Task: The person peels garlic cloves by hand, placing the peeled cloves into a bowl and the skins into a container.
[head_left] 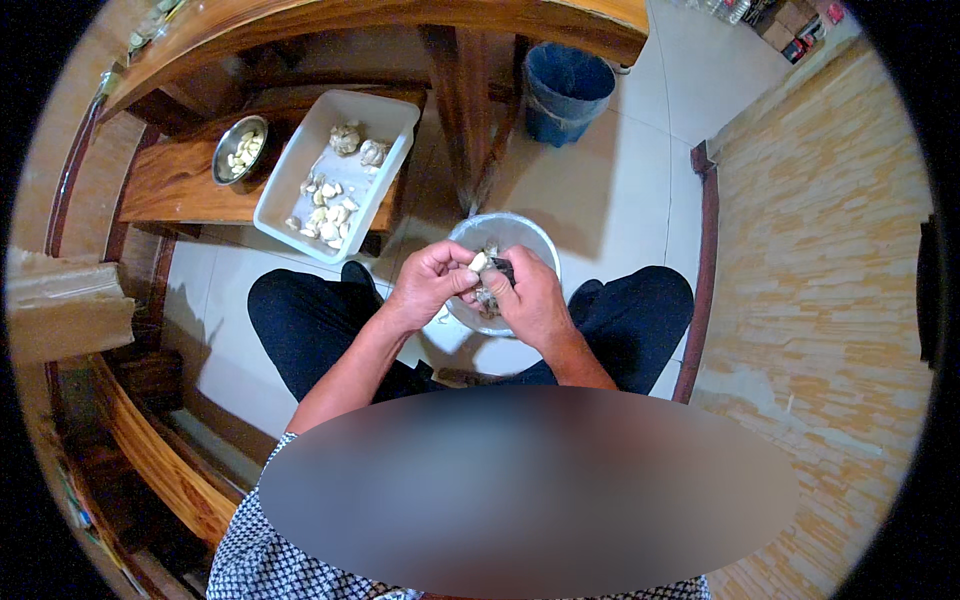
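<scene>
My left hand [433,285] pinches a pale garlic clove [478,262] between thumb and fingers. Close against it, my right hand [535,297] has its fingers closed around a small dark object [503,268], whose kind is mostly hidden by the fingers. Both hands are over a white bucket [547,240] standing on the floor between my legs. Garlic skins [488,305] lie inside the bucket, partly covered by my hands. To the left, a white plastic tub [272,205] holds two garlic bulbs [345,138] and several loose cloves [328,220].
Beside the tub on a low wooden bench [170,185] sits a metal bowl [222,172] of peeled cloves. A blue bin [566,95] stands beyond the bucket, near a wooden table [350,25]. A patterned wall panel [810,270] rises at the right, and torn cardboard [70,305] at the left.
</scene>
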`<action>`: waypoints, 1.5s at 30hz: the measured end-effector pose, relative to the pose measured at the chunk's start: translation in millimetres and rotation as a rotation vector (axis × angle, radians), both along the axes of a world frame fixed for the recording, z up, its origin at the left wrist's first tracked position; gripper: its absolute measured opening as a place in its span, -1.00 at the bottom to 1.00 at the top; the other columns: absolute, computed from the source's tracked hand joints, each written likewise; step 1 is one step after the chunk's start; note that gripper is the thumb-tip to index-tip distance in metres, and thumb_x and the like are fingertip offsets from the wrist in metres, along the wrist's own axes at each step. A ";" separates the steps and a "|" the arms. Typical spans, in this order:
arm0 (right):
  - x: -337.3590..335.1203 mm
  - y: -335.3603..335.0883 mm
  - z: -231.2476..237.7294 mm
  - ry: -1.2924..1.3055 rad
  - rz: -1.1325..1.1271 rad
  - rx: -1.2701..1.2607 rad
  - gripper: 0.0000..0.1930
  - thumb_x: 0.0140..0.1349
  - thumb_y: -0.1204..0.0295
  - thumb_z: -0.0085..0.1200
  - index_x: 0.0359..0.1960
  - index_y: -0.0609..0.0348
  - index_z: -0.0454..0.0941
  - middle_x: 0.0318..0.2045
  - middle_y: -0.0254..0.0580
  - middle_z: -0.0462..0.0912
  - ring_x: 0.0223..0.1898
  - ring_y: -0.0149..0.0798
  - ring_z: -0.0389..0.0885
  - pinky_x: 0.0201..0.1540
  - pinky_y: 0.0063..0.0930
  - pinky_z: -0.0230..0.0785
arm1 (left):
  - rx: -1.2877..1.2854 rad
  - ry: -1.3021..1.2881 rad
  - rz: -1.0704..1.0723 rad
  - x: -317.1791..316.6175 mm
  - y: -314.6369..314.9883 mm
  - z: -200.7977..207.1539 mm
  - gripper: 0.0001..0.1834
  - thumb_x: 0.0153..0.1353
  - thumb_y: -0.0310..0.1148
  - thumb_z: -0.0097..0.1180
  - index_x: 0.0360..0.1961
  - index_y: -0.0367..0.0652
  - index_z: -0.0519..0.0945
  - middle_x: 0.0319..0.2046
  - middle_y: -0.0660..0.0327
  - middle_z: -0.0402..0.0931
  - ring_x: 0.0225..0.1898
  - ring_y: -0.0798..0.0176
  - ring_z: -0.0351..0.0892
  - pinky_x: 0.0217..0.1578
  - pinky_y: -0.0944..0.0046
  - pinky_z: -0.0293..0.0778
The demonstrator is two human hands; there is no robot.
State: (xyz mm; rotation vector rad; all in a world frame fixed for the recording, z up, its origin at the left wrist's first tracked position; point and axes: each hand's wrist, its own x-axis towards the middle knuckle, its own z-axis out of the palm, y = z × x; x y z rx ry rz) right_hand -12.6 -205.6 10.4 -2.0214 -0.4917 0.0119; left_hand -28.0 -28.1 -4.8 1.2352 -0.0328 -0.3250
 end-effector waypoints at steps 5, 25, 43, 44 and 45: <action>1.5 -2.4 -3.8 0.017 0.036 -0.001 -0.66 0.17 0.19 0.04 -0.39 0.29 0.36 -0.43 0.14 0.47 -0.36 0.17 0.47 -0.32 -0.08 0.30 | 0.009 -0.033 -0.022 0.9 1.1 -5.6 -0.86 0.15 -0.52 0.11 -0.26 -0.29 0.49 -0.41 0.19 0.53 -0.45 0.40 0.54 -0.40 0.39 0.55; -3.8 1.4 0.2 -0.015 0.013 -0.026 -0.55 0.22 0.04 -0.06 -0.41 0.30 0.34 -0.45 0.15 0.44 -0.36 0.21 0.46 -0.31 -0.04 0.30 | 0.174 -0.183 -0.004 2.2 4.6 -6.8 -0.86 0.02 -0.56 0.22 -0.40 -0.28 0.50 -0.41 0.25 0.51 -0.41 0.43 0.53 -0.38 0.43 0.52; -10.3 8.5 5.1 -0.024 -0.050 -0.061 -0.73 0.18 0.27 -0.06 -0.38 0.30 0.37 -0.44 0.21 0.45 -0.37 0.22 0.46 -0.32 0.01 0.30 | 0.545 -0.314 0.004 2.8 8.0 8.7 -0.87 -0.06 -0.51 0.30 -0.49 -0.26 0.57 -0.49 0.30 0.54 -0.43 0.48 0.48 -0.40 0.45 0.44; -10.3 8.3 -0.9 -0.044 -0.069 -0.022 -0.74 0.17 0.28 -0.03 -0.41 0.29 0.37 -0.46 0.18 0.44 -0.40 0.22 0.46 -0.36 0.00 0.30 | 0.522 -0.298 -0.011 3.1 7.2 7.6 -0.86 -0.04 -0.52 0.29 -0.46 -0.27 0.56 -0.47 0.28 0.53 -0.44 0.47 0.49 -0.41 0.45 0.45; -9.4 9.2 1.6 -0.044 -0.061 -0.002 -0.73 0.16 0.28 -0.01 -0.45 0.28 0.37 -0.48 0.16 0.44 -0.43 0.21 0.45 -0.39 -0.02 0.30 | 0.389 -0.278 -0.017 3.5 9.8 -2.6 -0.85 -0.02 -0.52 0.28 -0.42 -0.29 0.56 -0.46 0.27 0.53 -0.45 0.46 0.50 -0.42 0.45 0.46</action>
